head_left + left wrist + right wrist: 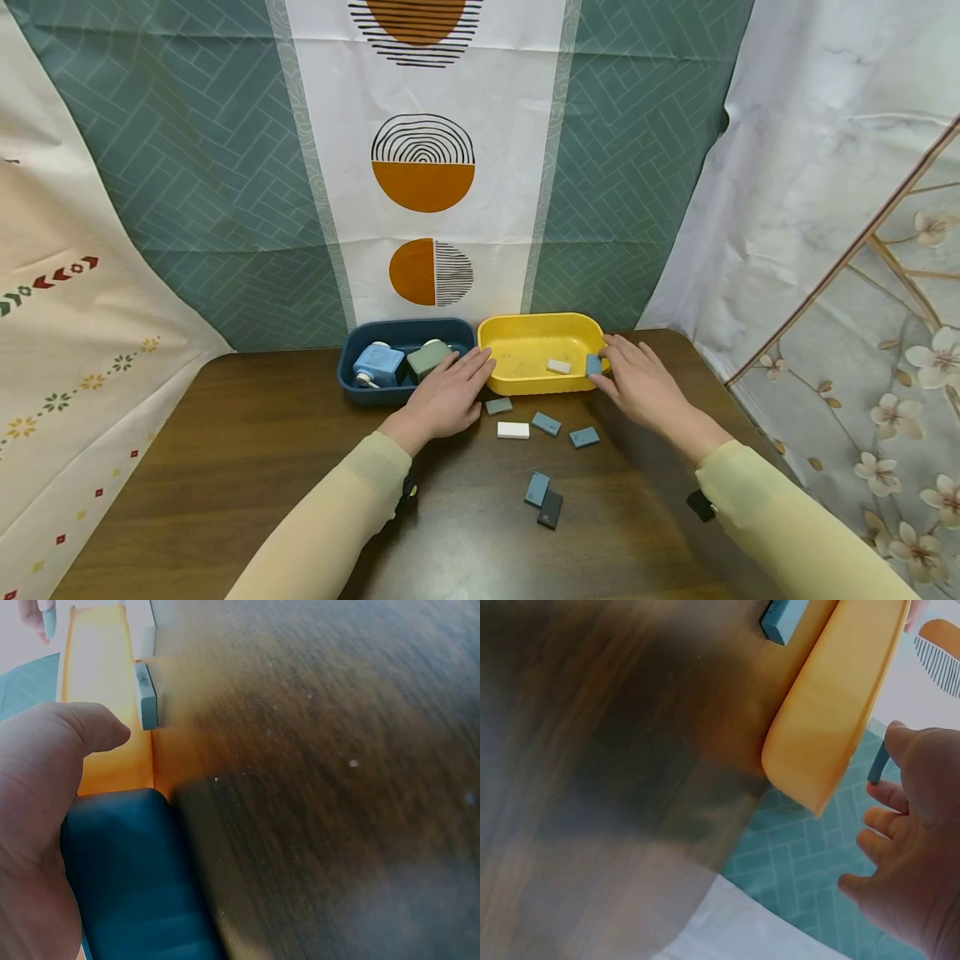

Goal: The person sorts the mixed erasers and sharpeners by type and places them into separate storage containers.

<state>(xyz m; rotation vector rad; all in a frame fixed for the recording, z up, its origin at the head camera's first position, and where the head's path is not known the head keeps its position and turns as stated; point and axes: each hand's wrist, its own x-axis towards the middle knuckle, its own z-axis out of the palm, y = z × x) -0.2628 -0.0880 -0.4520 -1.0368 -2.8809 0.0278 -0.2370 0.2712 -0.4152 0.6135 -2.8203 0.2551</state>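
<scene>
My right hand (641,382) pinches a small blue rectangular block (593,365) between thumb and finger, over the right end of the yellow bin (540,387). In the right wrist view that block (879,763) stands on edge in the pinch, with the other fingers loosely spread. A white block (558,367) lies inside the yellow bin. My left hand (447,396) lies with fingers extended at the right end of the dark blue bin (375,396), its fingertips near the yellow bin's left rim. Nothing shows in its grasp.
Inside the dark blue bin are a light blue container (380,364) and a green one (429,358). On the wooden table (262,467), a grey block (498,406), a white block (513,431), a black block (551,509) and several blue blocks (537,488) lie in front. A patterned curtain (240,167) hangs behind.
</scene>
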